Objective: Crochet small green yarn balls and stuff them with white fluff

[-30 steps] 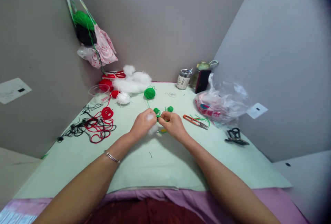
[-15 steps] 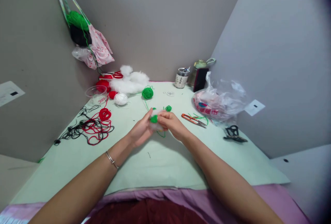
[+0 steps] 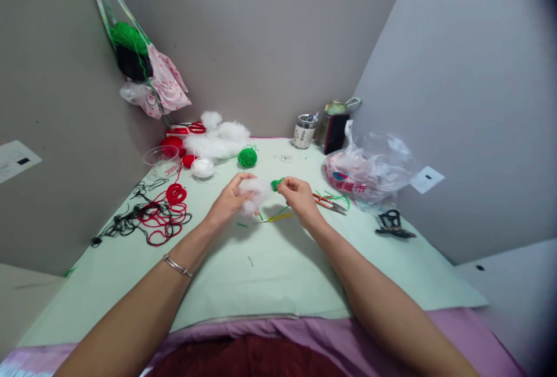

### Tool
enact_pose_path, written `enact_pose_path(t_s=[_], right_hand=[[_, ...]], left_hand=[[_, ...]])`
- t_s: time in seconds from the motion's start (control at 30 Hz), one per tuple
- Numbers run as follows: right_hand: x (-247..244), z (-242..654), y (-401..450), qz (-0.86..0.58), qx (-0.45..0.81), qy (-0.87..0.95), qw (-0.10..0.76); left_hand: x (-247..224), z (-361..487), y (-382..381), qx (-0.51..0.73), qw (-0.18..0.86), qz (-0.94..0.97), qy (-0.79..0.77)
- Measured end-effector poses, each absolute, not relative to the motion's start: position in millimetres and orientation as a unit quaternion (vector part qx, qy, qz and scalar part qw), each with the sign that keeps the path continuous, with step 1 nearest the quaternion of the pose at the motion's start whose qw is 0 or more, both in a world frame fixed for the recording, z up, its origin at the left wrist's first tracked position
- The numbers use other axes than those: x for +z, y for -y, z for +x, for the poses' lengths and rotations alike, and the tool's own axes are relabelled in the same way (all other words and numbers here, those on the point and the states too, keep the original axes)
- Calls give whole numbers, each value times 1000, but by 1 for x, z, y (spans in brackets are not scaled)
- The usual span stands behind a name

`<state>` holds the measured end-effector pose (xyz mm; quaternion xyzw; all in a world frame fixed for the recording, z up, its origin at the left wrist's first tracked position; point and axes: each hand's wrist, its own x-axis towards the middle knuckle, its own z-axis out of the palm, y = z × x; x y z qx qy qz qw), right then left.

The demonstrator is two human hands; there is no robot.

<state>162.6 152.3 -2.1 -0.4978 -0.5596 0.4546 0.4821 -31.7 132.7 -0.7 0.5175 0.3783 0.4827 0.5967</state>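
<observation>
A loose white tuft of stuffing (image 3: 252, 194) is in my left hand (image 3: 232, 197), whose fingers close around its left side. Just to the right, my right hand (image 3: 298, 194) pinches a small green crocheted piece (image 3: 275, 185) between thumb and fingertips. Part of that piece is hidden behind the fingers. Below and between the hands lies a crochet hook (image 3: 281, 217) with a yellow handle, a green yarn strand (image 3: 278, 211) beside it. Behind them sits a green yarn ball (image 3: 248, 157).
Orange thread snips (image 3: 333, 206) lie right of my right hand, near black-handled scissors (image 3: 394, 226) and a plastic bag (image 3: 361, 174). Tangled red and black yarn (image 3: 165, 214) spreads at left. More white stuffing (image 3: 221, 139), a white yarn ball (image 3: 202, 168) and a pen tin (image 3: 304, 132) stand behind.
My hands have drawn apart. The stuffing, earlier held between both hands with green crochet against it, is now in my left hand alone. The yellow hook has come into fuller view.
</observation>
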Motion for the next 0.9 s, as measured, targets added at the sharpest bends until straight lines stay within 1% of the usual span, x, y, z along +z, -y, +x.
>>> enact_pose_path(t_s=[0.13,0.3,0.4,0.67,0.9], right_hand=[[-9,158,-150,-508,410,600,463],[-12,152,-144,-502,384,650,422],[-12,152,-143,-499,370,672,403],[-6,156,-137,-494,302,725,373],[1,159,-135,-465,278,768,341]], left_hand=[[1,-20,-119,452,580,553,-391],[-9,-13,-124,504,523,539,-427],[-13,-15,-129,517,507,534,-437],[-16,-18,-130,497,508,532,-460],[-18,-20,-133,479,515,533,-470]])
